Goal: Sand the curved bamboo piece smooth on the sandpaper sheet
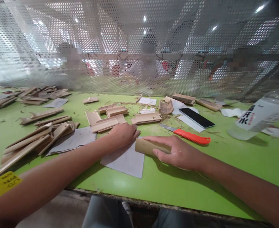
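My right hand [177, 152] is wrapped round a short split bamboo piece [141, 146], its curved outer side up, low over the green table [172, 193]. Beside the bamboo's left end, my left hand [124, 134] is closed with its fingers curled under; whatever it may hold is hidden. Under that hand lies a pale grey sheet [127, 163]. Just beyond my left hand are several cut bamboo pieces [108, 123]. An orange utility knife [191, 136] with its blade out lies beyond my right hand.
Bamboo strips are piled at left [40, 139] and far left [44, 95]. A black phone [196, 117] rests on white paper, and a plastic water bottle [255, 117] is at right. A perforated screen [106, 38] stands along the back, with people behind it.
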`<state>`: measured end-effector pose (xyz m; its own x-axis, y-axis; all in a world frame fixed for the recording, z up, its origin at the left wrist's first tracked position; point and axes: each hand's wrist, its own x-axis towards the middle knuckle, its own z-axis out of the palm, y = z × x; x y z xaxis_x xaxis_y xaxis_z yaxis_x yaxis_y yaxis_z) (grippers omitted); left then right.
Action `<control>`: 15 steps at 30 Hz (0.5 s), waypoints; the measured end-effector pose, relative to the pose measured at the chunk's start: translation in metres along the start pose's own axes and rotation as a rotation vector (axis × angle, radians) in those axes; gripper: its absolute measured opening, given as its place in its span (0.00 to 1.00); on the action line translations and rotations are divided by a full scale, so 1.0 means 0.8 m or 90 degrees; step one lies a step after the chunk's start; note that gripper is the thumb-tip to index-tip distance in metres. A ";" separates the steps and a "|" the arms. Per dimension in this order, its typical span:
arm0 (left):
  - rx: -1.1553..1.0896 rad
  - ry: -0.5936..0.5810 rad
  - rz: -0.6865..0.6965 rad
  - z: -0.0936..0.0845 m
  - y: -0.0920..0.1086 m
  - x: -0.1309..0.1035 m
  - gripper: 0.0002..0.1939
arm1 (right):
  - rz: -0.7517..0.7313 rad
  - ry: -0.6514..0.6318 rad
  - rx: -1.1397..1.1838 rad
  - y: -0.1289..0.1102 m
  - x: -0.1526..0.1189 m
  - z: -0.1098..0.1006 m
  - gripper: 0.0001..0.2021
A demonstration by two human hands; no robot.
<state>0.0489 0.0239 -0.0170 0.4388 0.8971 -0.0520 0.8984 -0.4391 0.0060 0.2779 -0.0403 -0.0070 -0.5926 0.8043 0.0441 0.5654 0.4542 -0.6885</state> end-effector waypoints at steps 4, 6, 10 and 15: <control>0.002 0.002 0.004 0.000 0.001 0.000 0.23 | -0.003 -0.005 0.011 0.000 0.000 -0.001 0.26; 0.001 0.004 0.006 0.000 0.001 0.000 0.23 | -0.003 -0.007 0.013 0.001 0.001 -0.001 0.26; -0.002 0.008 0.007 0.000 0.000 -0.001 0.23 | 0.001 -0.007 0.005 0.000 0.000 -0.001 0.26; 0.001 0.012 0.013 0.001 -0.001 0.000 0.23 | 0.008 -0.009 -0.001 -0.001 0.000 0.000 0.26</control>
<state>0.0485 0.0242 -0.0179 0.4568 0.8890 -0.0325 0.8895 -0.4569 0.0048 0.2777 -0.0403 -0.0063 -0.5934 0.8045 0.0244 0.5742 0.4444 -0.6876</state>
